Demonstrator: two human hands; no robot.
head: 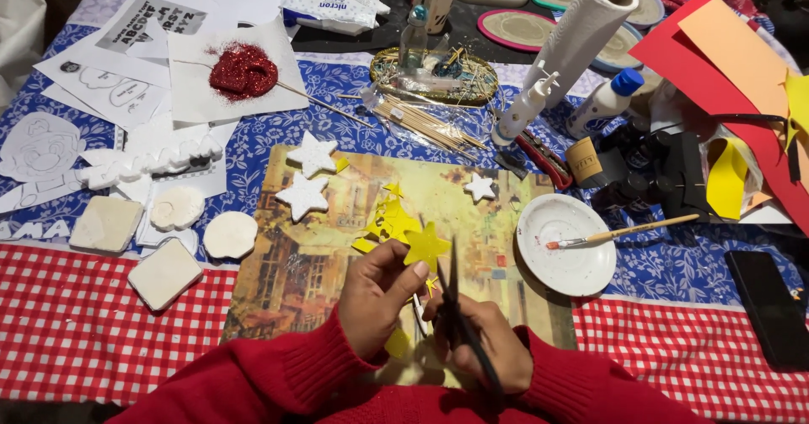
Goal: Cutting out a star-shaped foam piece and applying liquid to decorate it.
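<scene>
My left hand (377, 293) pinches a yellow foam star (426, 245) by its lower edge, over a picture mat (303, 264). My right hand (489, 344) grips dark scissors (452, 293), blades pointing up beside the star. Yellow foam offcuts (389, 220) lie just beyond the star on the mat. Three white foam stars (313, 153) (302, 195) (480, 187) rest on the mat farther off. Both sleeves are red.
A white saucer (581, 264) with a paintbrush (624, 232) sits right of the mat. Skewers (425, 122), glue bottles (524, 108), a paper roll (586, 28), coloured foam sheets (725, 61), a red glitter heart (243, 70), white foam shapes (164, 272) and a black phone (771, 306) crowd the table.
</scene>
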